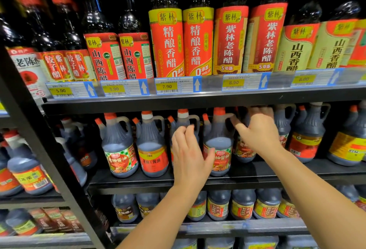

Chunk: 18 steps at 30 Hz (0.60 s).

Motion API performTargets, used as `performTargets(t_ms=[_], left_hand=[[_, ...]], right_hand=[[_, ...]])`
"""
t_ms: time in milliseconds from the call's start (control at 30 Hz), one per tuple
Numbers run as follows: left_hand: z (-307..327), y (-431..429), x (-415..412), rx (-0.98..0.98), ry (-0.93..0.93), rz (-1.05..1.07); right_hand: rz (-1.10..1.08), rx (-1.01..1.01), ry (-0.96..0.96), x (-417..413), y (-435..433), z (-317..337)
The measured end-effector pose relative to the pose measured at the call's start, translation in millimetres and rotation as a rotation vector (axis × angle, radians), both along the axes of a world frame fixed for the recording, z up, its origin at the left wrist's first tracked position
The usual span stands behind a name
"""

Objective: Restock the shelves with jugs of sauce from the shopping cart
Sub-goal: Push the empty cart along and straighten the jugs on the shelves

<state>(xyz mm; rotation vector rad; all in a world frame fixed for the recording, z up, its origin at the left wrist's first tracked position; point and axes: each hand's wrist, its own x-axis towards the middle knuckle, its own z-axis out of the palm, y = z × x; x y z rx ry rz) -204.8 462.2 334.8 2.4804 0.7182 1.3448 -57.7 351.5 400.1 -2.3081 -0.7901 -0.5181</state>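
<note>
Jugs of dark sauce with orange caps stand in a row on the middle shelf (138, 183). My left hand (190, 155) lies flat against the body of a white-collared jug (183, 119), fingers loosely curved, thumb spread toward the neighbouring red-labelled jug (218, 146). My right hand (257, 132) reaches further in and grips the top of another jug (244, 150). Its fingertips are blurred up under the shelf above. The shopping cart is out of view.
Tall vinegar bottles (166, 41) fill the upper shelf above a rail of price tags (168, 86). Smaller jugs (242, 205) line the lower shelf. A black upright post (39, 140) divides off the bay on the left. More jugs (307, 138) stand to the right.
</note>
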Motion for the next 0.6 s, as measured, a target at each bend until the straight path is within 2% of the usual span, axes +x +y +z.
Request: performTargets(t_ms=[100, 333, 500, 600], left_hand=[[0, -16, 13, 0.022, -0.007, -0.050], [2, -34, 43, -0.023, 0.095, 0.043], [-1, -39, 51, -0.033, 0.097, 0.096], [-1, -40, 54, -0.035, 0.109, 0.112]], right_hand=[[-0.120, 0.039, 0.040, 14, -19, 1], [-0.123, -0.158, 0.220, 46, -19, 2], [-0.129, -0.182, 0.123, 52, -4, 5], [-0.162, -0.160, 0.142, 56, 2, 0]])
